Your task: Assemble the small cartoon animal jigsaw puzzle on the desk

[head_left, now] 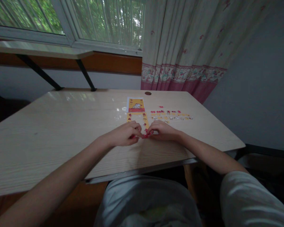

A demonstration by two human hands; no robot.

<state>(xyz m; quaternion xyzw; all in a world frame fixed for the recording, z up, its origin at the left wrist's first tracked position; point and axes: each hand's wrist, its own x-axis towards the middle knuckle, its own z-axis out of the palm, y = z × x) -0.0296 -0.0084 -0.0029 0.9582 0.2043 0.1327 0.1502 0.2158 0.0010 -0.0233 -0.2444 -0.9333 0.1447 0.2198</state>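
Note:
A jigsaw puzzle border (129, 117), yellow with small red and dark figures, lies partly joined on the desk, its bottom right corner made of red pieces. My left hand (127, 133) is at its lower edge, index finger stretched down to the red corner and the other fingers curled in. Whatever those curled fingers may hold is hidden. From the right, my right hand (162, 130) pinches a red puzzle piece (146, 135) at that corner. Just above the border is a picture card (136, 105) with a white cartoon figure on yellow and red.
Several loose puzzle pieces (172, 117), red, yellow and white, lie in rough rows on the right of the pale wooden desk (61, 135). A cable hole (148, 93) is near the back edge. A raised shelf (49, 50) stands at the back left, and a curtain (180, 47) hangs behind.

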